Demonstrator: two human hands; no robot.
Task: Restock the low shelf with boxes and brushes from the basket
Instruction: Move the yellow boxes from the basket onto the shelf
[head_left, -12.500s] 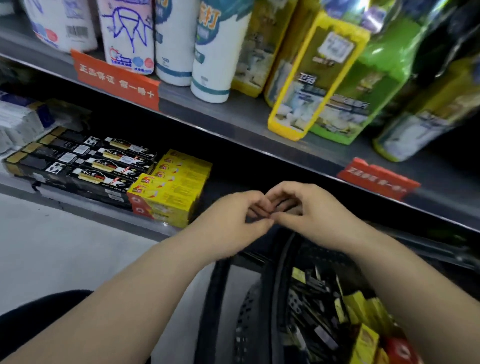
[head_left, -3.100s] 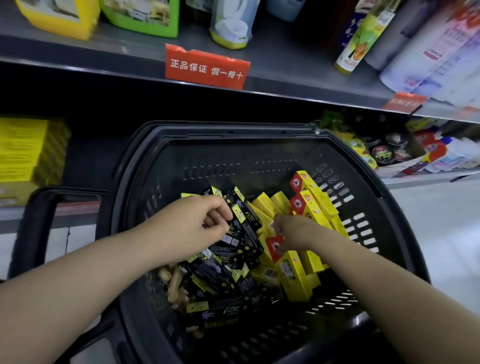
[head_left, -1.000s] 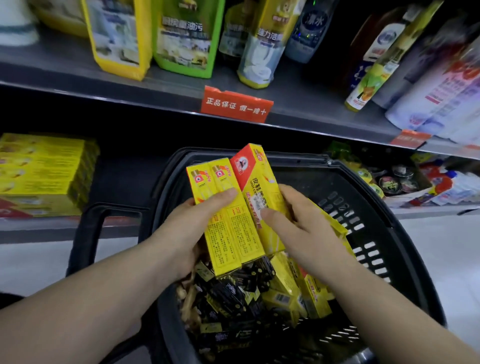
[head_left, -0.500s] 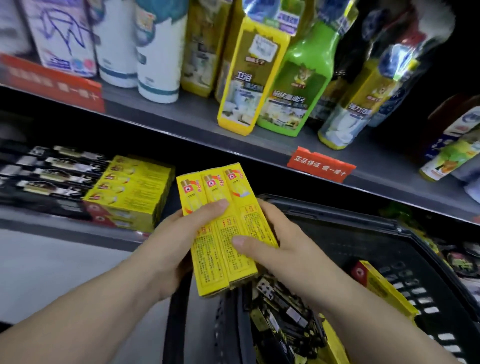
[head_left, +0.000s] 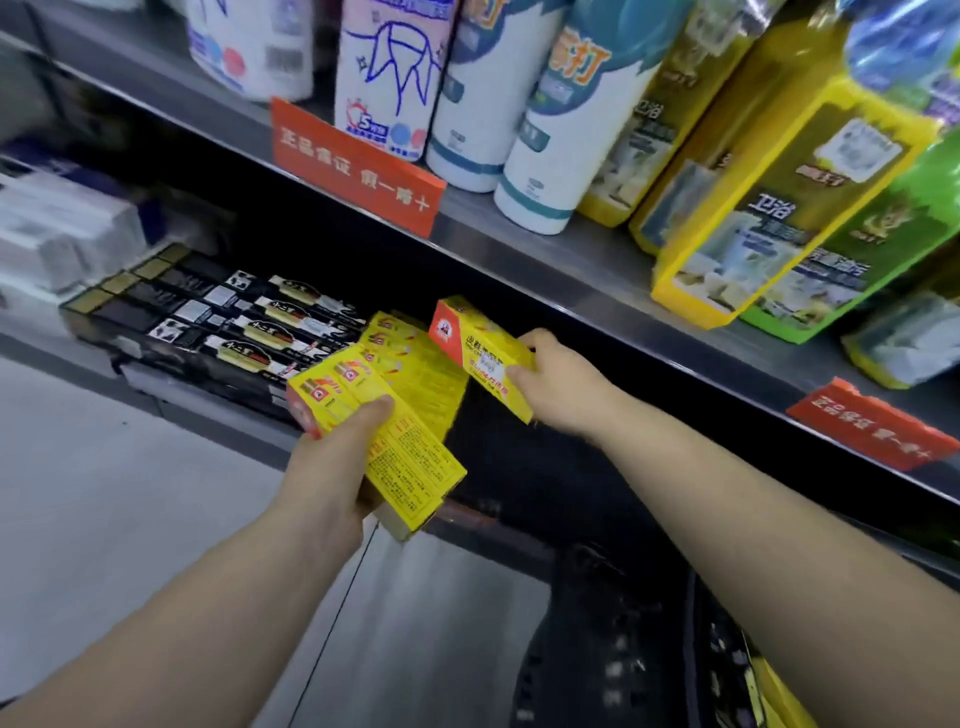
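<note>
Left hand (head_left: 327, 467) grips two boxes (head_left: 405, 457) in reserve; right hand (head_left: 563, 387) holds third box (head_left: 480, 353), angled toward shelf stack (head_left: 421, 374), likely for placing.

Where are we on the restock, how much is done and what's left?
Done: black boxes and a yellow stack lie on the low shelf. In hand: the right hand holds one yellow box at that stack; the left hand grips two more boxes. Left: shelve these three, then whatever the basket holds; only a yellow corner shows there, no brushes visible.
</note>
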